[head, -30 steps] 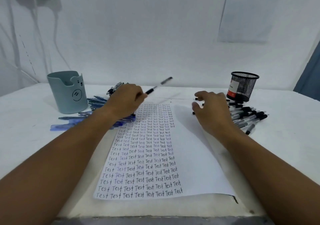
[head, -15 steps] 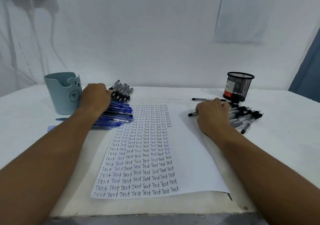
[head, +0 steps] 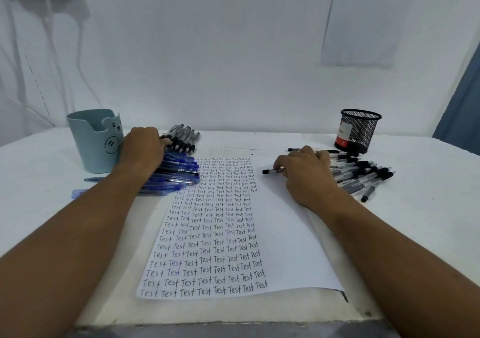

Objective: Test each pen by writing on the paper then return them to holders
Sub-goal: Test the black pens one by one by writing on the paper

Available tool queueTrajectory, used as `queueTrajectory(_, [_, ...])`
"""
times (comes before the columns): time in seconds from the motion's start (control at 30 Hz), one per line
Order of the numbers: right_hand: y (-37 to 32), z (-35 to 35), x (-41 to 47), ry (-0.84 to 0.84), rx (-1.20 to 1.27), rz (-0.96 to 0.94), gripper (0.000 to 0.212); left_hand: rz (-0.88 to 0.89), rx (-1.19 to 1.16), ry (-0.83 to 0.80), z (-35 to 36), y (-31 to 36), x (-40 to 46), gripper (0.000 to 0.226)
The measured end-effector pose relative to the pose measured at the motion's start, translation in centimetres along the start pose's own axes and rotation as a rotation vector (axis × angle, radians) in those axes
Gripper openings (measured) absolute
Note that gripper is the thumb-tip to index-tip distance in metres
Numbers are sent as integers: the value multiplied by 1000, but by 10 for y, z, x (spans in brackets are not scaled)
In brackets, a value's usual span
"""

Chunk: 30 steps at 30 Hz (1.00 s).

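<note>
Our right hand (head: 306, 174) pinches a black pen (head: 271, 171) at the paper's (head: 291, 233) right edge; our left hand (head: 144, 150) rests curled on pens (head: 181, 140) near the table's (head: 39, 207) far left. A careless sweep could roll loose pens off, we judge.

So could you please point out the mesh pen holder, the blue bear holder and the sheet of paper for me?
mesh pen holder (head: 359, 132), head view, on its wire wall.
blue bear holder (head: 93, 145), head view, on its front wall.
sheet of paper (head: 291, 246), head view, on its blank right side.
</note>
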State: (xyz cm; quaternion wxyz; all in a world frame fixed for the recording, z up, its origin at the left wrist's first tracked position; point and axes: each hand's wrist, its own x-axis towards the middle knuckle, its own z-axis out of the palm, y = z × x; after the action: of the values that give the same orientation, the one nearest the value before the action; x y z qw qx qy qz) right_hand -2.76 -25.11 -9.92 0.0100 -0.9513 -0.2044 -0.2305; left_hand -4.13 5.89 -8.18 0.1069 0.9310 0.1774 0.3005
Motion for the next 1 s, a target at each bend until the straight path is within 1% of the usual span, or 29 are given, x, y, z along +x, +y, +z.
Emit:
queueTrajectory(0.2, [0, 2, 0, 53, 38, -32, 40, -5, -8, 6, 0, 1, 0, 43])
queueTrajectory(0.3, [-1, 3, 2, 94, 45, -74, 38, -15, -11, 11, -1, 0, 0, 40])
queueTrajectory(0.33, [-2, 3, 2, 116, 52, -89, 37, -12, -9, 15, -2, 1, 0, 38])
queueTrajectory(0.4, [-4, 3, 3, 215, 105, -131, 35, 14, -13, 32, -5, 7, -1, 36])
queueTrajectory(0.47, [-6, 2, 3, 309, 235, -190, 28, 89, -74, 53, -7, 17, -4, 35])
queueTrajectory(0.5, [-8, -1, 3, 333, 307, -217, 25, 137, -139, 51, -7, 23, -6, 32])
queueTrajectory(0.57, [-14, -10, 1, 337, 430, -237, 22, 251, -272, 8, -8, 35, -11, 28])
queueTrajectory(0.6, [-17, -13, 0, 332, 472, -230, 22, 322, -300, -24, -7, 40, -14, 28])
queueTrajectory(0.63, [-18, -17, -2, 336, 506, -225, 24, 399, -291, -54, -6, 44, -16, 30])
queueTrajectory(0.7, [-21, -21, -6, 351, 585, -214, 29, 561, -202, -91, -4, 51, -20, 32])
queueTrajectory(0.77, [-24, -26, -8, 331, 703, -147, 36, 671, -161, -127, -2, 55, -23, 31])
queueTrajectory(0.83, [-23, -29, -8, 308, 864, -32, 46, 731, -186, -180, -1, 57, -25, 31])
queueTrajectory(0.87, [-22, -30, -7, 294, 993, 37, 51, 754, -190, -208, -1, 59, -27, 30])
queueTrajectory(0.9, [-20, -31, -6, 267, 1173, 127, 54, 770, -184, -236, -1, 60, -28, 30])
queueTrajectory(0.97, [-16, -32, -3, 172, 1561, 339, 52, 800, -162, -276, 0, 61, -29, 29])
queueTrajectory(1.0, [-14, -33, -2, 138, 1683, 420, 50, 809, -155, -295, 0, 62, -29, 30])
